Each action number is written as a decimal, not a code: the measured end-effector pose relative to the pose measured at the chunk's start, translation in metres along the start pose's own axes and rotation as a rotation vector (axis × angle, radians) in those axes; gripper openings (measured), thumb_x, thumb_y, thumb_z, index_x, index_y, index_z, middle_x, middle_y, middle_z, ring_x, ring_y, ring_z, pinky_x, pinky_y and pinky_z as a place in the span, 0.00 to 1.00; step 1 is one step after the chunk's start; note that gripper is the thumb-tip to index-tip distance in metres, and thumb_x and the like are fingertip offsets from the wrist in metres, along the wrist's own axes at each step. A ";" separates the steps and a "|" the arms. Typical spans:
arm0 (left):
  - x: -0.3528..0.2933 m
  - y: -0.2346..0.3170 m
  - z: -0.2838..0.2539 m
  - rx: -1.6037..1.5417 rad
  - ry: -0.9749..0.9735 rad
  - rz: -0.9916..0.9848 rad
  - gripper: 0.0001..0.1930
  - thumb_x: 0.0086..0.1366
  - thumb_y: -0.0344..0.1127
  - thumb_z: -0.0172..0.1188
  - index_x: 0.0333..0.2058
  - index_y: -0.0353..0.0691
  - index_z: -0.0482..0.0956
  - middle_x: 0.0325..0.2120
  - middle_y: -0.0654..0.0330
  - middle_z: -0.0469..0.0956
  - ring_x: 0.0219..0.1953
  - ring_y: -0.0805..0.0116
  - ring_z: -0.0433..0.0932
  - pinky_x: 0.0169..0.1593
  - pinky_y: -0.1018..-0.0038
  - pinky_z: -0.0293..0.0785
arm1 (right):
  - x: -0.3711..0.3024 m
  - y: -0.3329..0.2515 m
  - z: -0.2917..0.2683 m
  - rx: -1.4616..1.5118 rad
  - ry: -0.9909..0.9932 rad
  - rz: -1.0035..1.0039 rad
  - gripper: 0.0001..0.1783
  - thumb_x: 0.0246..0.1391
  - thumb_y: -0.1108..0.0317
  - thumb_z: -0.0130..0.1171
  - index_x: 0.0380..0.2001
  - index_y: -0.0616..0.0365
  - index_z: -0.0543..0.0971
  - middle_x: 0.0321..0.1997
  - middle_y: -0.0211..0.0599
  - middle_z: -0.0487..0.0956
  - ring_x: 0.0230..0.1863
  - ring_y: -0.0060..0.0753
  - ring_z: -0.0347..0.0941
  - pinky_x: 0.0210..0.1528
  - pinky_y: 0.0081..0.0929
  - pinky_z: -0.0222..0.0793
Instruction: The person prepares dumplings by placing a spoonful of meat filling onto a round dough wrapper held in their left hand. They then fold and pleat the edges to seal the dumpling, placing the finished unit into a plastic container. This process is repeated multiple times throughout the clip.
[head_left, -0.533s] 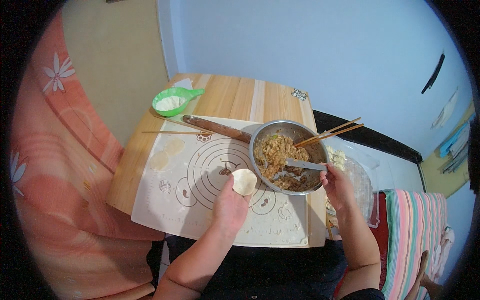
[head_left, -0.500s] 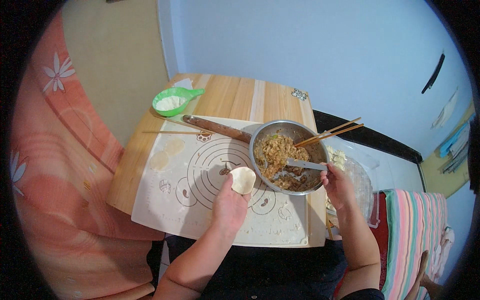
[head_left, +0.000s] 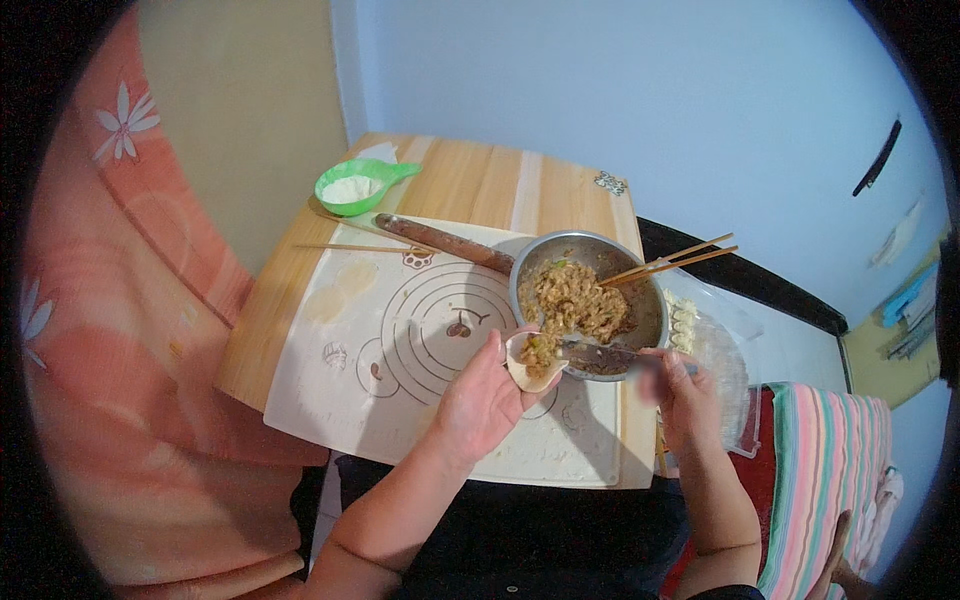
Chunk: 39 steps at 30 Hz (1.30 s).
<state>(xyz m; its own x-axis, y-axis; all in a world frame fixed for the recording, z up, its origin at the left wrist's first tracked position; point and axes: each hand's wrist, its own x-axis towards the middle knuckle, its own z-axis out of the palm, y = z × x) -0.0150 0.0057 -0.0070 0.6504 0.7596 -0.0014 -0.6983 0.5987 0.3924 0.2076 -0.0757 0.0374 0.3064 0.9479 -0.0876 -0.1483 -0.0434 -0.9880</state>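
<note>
My left hand [head_left: 483,405] cradles a round dumpling wrapper [head_left: 522,378] on its fingers, thumb at the edge, beside the steel bowl's near left rim. A clump of minced filling [head_left: 541,350] lies on the wrapper. My right hand [head_left: 685,395], fingers closed, grips the handle of a thin, flat metal utensil [head_left: 600,348]; its tip reaches the filling at the wrapper, and its exact kind is unclear. Brown minced filling with green bits [head_left: 580,297] fills part of the steel bowl [head_left: 657,310]. Two chopsticks [head_left: 690,258] lean out over the bowl's right rim.
A wooden rolling pin [head_left: 440,240] lies left of the bowl on the printed white mat [head_left: 310,400]. Two pale wrappers [head_left: 350,280] and thin sticks [head_left: 350,247] are at left. A green scoop of flour [head_left: 345,205] stands behind. Dumplings [head_left: 684,325] sit in a clear tray at right.
My left hand has moved right with the wrapper to the bowl's rim. The utensil has swung from the bowl to the wrapper, which now carries filling. The view has shifted slightly.
</note>
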 end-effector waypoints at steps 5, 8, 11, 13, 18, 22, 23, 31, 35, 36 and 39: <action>-0.005 0.005 -0.002 0.009 0.022 -0.036 0.30 0.70 0.51 0.34 0.58 0.29 0.55 0.55 0.47 0.64 0.57 0.57 0.65 0.61 0.63 0.62 | -0.014 0.014 -0.006 -0.118 -0.125 -0.175 0.16 0.57 0.62 0.56 0.41 0.64 0.77 0.32 0.41 0.79 0.34 0.31 0.76 0.37 0.27 0.73; -0.006 0.006 -0.003 0.008 0.032 -0.064 0.30 0.71 0.51 0.34 0.58 0.28 0.55 0.55 0.47 0.64 0.57 0.57 0.65 0.61 0.63 0.62 | -0.017 0.012 -0.007 -0.082 -0.098 -0.205 0.15 0.56 0.62 0.57 0.40 0.63 0.78 0.33 0.41 0.79 0.35 0.31 0.76 0.37 0.27 0.73; -0.010 0.008 -0.005 0.030 0.028 -0.091 0.30 0.71 0.51 0.33 0.58 0.28 0.55 0.54 0.46 0.64 0.57 0.57 0.66 0.61 0.63 0.63 | -0.017 0.012 -0.009 0.003 -0.046 -0.207 0.13 0.55 0.64 0.58 0.37 0.63 0.77 0.33 0.40 0.79 0.35 0.32 0.77 0.38 0.27 0.72; -0.012 0.009 -0.007 0.040 0.014 -0.119 0.29 0.71 0.50 0.32 0.58 0.28 0.55 0.54 0.47 0.65 0.56 0.58 0.67 0.60 0.64 0.63 | -0.018 0.011 -0.012 0.076 -0.017 -0.201 0.11 0.54 0.66 0.59 0.36 0.63 0.77 0.33 0.39 0.79 0.35 0.32 0.77 0.38 0.26 0.72; -0.017 0.009 -0.004 0.001 0.026 -0.204 0.28 0.71 0.50 0.31 0.58 0.30 0.57 0.52 0.49 0.67 0.54 0.60 0.69 0.59 0.65 0.66 | -0.016 0.009 -0.004 0.300 -0.136 -0.158 0.07 0.53 0.72 0.53 0.33 0.65 0.76 0.29 0.43 0.78 0.33 0.33 0.75 0.36 0.24 0.70; -0.020 0.010 -0.003 0.032 -0.048 -0.237 0.29 0.71 0.51 0.30 0.58 0.29 0.57 0.52 0.50 0.67 0.53 0.62 0.70 0.59 0.65 0.66 | -0.008 0.024 -0.010 0.369 -0.160 -0.032 0.07 0.51 0.73 0.51 0.32 0.66 0.75 0.29 0.44 0.77 0.32 0.33 0.74 0.36 0.24 0.70; -0.021 0.012 -0.002 0.029 -0.066 -0.255 0.29 0.71 0.51 0.30 0.58 0.29 0.57 0.52 0.50 0.66 0.53 0.62 0.70 0.59 0.65 0.66 | -0.007 0.028 -0.011 0.372 -0.142 -0.004 0.07 0.51 0.74 0.51 0.32 0.66 0.75 0.29 0.44 0.77 0.32 0.33 0.74 0.36 0.24 0.69; -0.024 0.014 0.000 0.019 -0.082 -0.298 0.30 0.71 0.52 0.29 0.57 0.28 0.57 0.53 0.48 0.66 0.54 0.61 0.69 0.59 0.65 0.65 | 0.002 0.041 -0.025 0.471 -0.160 -0.061 0.05 0.49 0.74 0.54 0.30 0.64 0.76 0.33 0.42 0.77 0.32 0.33 0.73 0.35 0.24 0.69; -0.024 0.013 0.001 0.036 -0.066 -0.315 0.30 0.71 0.51 0.28 0.57 0.28 0.57 0.53 0.47 0.66 0.55 0.59 0.68 0.59 0.65 0.65 | 0.004 0.039 -0.023 0.384 -0.165 -0.004 0.05 0.48 0.74 0.55 0.29 0.64 0.76 0.33 0.41 0.76 0.30 0.32 0.72 0.35 0.24 0.69; -0.024 0.013 0.000 0.049 -0.057 -0.317 0.30 0.71 0.51 0.28 0.57 0.28 0.57 0.53 0.46 0.65 0.55 0.58 0.68 0.59 0.65 0.65 | 0.005 0.040 -0.025 0.394 -0.161 -0.013 0.05 0.48 0.74 0.55 0.29 0.64 0.76 0.32 0.41 0.76 0.30 0.32 0.72 0.35 0.24 0.69; -0.023 0.012 -0.002 0.061 -0.078 -0.321 0.30 0.71 0.51 0.28 0.57 0.29 0.58 0.53 0.47 0.66 0.54 0.59 0.69 0.59 0.65 0.66 | 0.007 0.041 -0.030 0.420 -0.148 -0.044 0.05 0.47 0.75 0.54 0.29 0.64 0.76 0.32 0.41 0.76 0.30 0.33 0.72 0.34 0.25 0.69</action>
<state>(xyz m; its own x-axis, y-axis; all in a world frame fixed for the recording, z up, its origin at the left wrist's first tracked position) -0.0389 -0.0042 -0.0045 0.8568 0.5116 -0.0642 -0.4367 0.7862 0.4373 0.2317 -0.0799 -0.0081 0.1873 0.9823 0.0027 -0.5165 0.1008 -0.8503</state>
